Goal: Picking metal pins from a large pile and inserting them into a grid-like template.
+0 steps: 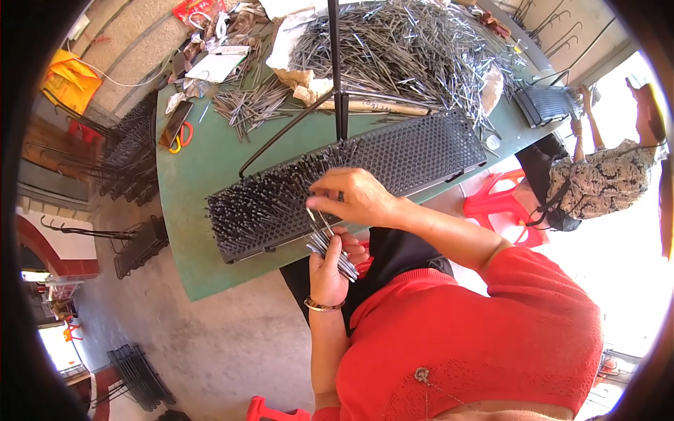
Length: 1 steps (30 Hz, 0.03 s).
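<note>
My left hand [333,270], below the rack's front edge, is closed around a bundle of thin metal rods [343,264]. Just above it, my right hand [361,197] is closed in a pinch, with a slim metal rod [313,215] at its fingertips. Both hands are by the near side of a long black perforated rack [421,151] lying slantwise on the green table. Its left part is densely filled with upright dark rods [256,200]; bare holes show toward the right. The lower ends of the pinched rod are partly lost among the bundle.
A big heap of loose metal rods [400,52] covers the far side of the green table [184,231]. A black metal frame [337,67] rises behind the rack. Orange-handled scissors [184,135] lie at the left. Another person [604,175] works at the right, near a red stool [495,203].
</note>
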Motion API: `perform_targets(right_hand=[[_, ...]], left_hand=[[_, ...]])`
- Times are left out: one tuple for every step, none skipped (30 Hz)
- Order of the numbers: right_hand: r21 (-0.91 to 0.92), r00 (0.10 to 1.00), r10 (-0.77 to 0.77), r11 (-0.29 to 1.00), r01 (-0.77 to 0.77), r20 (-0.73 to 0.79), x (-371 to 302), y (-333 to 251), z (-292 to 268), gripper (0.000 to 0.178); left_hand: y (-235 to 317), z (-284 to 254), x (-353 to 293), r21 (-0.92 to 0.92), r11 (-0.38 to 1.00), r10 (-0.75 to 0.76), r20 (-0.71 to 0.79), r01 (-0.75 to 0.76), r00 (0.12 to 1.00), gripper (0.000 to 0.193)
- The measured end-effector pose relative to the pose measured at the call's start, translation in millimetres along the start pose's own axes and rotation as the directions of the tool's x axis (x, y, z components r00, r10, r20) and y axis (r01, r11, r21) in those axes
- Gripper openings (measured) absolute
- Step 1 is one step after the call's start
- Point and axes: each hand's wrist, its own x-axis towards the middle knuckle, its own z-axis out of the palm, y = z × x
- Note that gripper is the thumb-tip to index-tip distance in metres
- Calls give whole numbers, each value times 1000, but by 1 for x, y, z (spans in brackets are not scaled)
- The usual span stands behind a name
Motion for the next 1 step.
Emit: perform_targets(right_hand=[[69,878,330,925,-375,347,-1,-12,-11,28]], left_hand=[[1,0,1,-11,1000,10,40,-10,999,24]])
